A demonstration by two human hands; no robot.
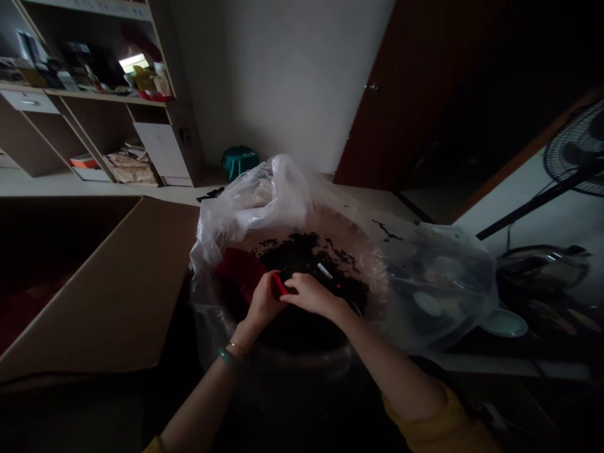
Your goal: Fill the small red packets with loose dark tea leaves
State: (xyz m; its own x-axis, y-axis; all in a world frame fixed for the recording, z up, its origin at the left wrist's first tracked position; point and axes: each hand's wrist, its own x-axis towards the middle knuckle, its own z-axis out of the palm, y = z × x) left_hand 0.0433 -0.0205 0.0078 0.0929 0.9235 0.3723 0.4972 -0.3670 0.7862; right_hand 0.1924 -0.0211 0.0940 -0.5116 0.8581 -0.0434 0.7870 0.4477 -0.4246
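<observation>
My left hand point(264, 297) is closed around a small red piece point(278, 284) that looks like folded cloth, though I cannot tell its exact kind. My right hand point(309, 293) pinches the same piece from the other side. Both hands are over a wide round container lined with clear plastic point(283, 192). Inside it lie many small dark bits point(297, 251), heaped towards the middle. A larger dark red fabric-like mass point(238, 270) lies at the container's left, beside my left hand. Among the dark bits, beyond my right hand, is a short white strip point(324, 270).
An open cardboard box point(108, 283) stands close on the left. On the right lie a transparent plastic bag point(434, 289) and a pale dish point(504, 323), with a black fan point(578, 148) above. A green bin point(240, 161) stands by the wall near a shelf unit point(163, 151).
</observation>
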